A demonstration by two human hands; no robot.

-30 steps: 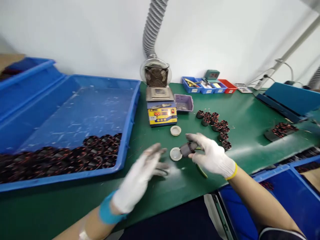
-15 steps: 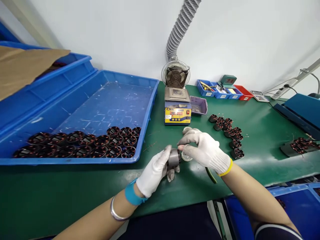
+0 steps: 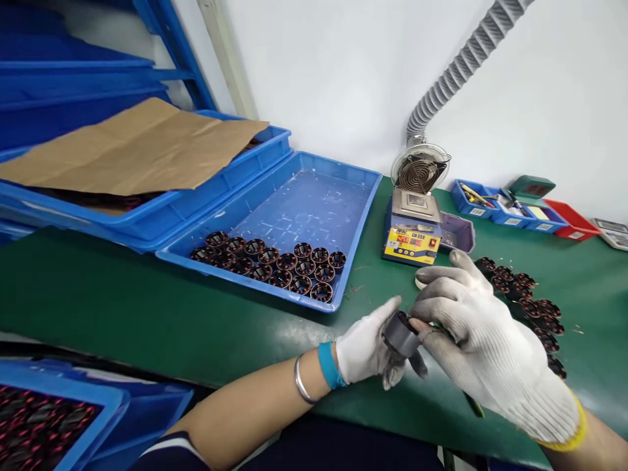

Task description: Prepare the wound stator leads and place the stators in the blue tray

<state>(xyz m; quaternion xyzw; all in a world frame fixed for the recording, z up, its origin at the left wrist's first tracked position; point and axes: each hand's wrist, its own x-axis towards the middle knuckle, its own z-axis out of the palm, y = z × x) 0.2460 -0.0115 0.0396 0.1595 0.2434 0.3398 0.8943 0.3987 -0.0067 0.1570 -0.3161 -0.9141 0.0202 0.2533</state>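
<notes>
My left hand [image 3: 370,345] is wrapped round a motor stator [image 3: 401,335], a short dark grey cylinder, held tilted above the green bench. My right hand [image 3: 471,327] is bent close over it, thumb and forefinger pinched at the cylinder's open end. Whatever those fingertips grip is too small to make out. Both hands wear white gloves with grey-stained fingers. Under the right hand a green handle [image 3: 473,404] of some tool pokes out, its other end hidden. A pale round dish [image 3: 420,282] is mostly covered by that hand.
At left, a blue tray [image 3: 275,302] holds rows of stators with copper windings. A yellow-fronted heating unit [image 3: 411,244] stands behind my hands, below a ducted fan [image 3: 419,175]. More stators [image 3: 532,307] are grouped at right. Small bins [image 3: 510,212] line the wall.
The stator has passed from my right hand to my left, and my right fingers have come to its open end. The view has swung left, bringing a paper-covered tray into sight.
</notes>
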